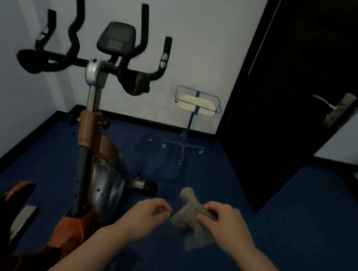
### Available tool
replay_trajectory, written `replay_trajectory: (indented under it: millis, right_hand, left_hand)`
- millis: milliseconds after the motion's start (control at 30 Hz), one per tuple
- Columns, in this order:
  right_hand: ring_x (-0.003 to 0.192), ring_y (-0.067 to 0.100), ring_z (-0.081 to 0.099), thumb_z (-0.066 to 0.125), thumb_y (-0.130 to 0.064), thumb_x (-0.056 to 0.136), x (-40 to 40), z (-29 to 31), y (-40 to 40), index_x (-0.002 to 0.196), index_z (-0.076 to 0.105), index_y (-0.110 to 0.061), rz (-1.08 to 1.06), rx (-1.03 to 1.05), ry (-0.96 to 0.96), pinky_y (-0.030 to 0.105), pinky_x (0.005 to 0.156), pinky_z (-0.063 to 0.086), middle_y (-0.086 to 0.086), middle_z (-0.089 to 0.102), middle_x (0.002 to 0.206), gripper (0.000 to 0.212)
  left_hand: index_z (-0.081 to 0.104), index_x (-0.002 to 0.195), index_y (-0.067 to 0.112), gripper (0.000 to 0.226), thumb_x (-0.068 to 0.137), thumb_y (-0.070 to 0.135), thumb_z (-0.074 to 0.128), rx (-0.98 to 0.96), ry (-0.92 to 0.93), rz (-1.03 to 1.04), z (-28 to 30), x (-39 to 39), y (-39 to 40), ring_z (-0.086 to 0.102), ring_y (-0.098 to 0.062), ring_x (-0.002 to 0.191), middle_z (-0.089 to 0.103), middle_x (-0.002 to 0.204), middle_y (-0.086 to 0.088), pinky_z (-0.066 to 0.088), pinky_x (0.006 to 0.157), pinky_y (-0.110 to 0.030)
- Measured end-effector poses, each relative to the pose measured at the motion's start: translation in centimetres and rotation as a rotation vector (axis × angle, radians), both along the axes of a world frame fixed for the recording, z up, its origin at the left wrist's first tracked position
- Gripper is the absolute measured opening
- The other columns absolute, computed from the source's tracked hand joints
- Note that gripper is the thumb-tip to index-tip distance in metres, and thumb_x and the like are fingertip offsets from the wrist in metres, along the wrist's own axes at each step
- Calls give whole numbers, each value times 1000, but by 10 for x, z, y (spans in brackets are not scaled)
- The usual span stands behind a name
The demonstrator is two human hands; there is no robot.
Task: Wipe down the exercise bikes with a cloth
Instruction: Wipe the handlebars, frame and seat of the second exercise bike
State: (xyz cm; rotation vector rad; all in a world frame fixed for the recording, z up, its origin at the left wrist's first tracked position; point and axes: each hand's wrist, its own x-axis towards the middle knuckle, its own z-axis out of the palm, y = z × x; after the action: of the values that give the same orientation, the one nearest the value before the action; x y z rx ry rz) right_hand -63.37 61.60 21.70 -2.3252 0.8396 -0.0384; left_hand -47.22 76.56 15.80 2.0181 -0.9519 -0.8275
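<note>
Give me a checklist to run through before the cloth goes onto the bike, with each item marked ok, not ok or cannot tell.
1. Cloth in hand: ok. The right hand grips the grey cloth.
2. Cloth spread flat for wiping: not ok. It hangs bunched and twisted.
3. Left hand free to help: ok. Its fingers are curled and hold nothing.
4. Cloth touching the exercise bike: not ok. It is held apart, to the bike's right, above the blue floor.
5. Handlebars and console unobstructed: ok.
6. Cloth damp or clean enough: cannot tell.
</note>
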Motion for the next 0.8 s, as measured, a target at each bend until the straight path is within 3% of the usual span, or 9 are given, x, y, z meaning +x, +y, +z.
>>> replay_trajectory:
  millis: [133, 400, 500, 667, 800]
  right_hand:
    - [69, 3, 60, 64, -38, 88, 39, 16, -34, 81, 66, -34, 6, 9, -86, 29, 63, 50, -11, 65, 73, 9]
    - [72, 4, 64, 66, -36, 88, 142, 41, -97, 81, 68, -34, 135, 67, -233, 36, 69, 56, -11, 68, 76, 7]
    - [73, 3, 63, 66, -36, 88, 175, 51, -117, 81, 69, -35, 212, 57, -251, 37, 70, 56, -12, 68, 76, 7]
    - [77, 3, 64, 67, -35, 87, 227, 64, -148, 85, 71, -33, 307, 69, -302, 39, 73, 56, -12, 69, 79, 4]
    - [79, 4, 65, 67, -33, 88, 259, 68, -152, 86, 71, -32, 338, 113, -336, 39, 74, 57, -11, 70, 80, 5]
  left_hand:
    - [68, 106, 19, 14, 96, 20, 58, -48, -32, 75, 26, 33, -37, 63, -3, 92, 69, 99, 7, 50, 83, -20]
    - [65, 92, 34, 12, 93, 22, 61, -135, -147, 263, 63, 107, -79, 63, 5, 80, 69, 86, 12, 52, 80, -24]
    - [67, 97, 30, 10, 93, 23, 60, -125, -179, 303, 75, 133, -90, 64, 0, 86, 69, 92, 10, 53, 84, -29]
    - [62, 98, 40, 12, 94, 30, 58, -130, -234, 397, 90, 170, -107, 59, 9, 87, 67, 95, 17, 49, 79, -20]
    - [63, 98, 37, 11, 94, 28, 58, -113, -254, 432, 92, 185, -111, 60, 8, 86, 66, 93, 17, 51, 83, -24]
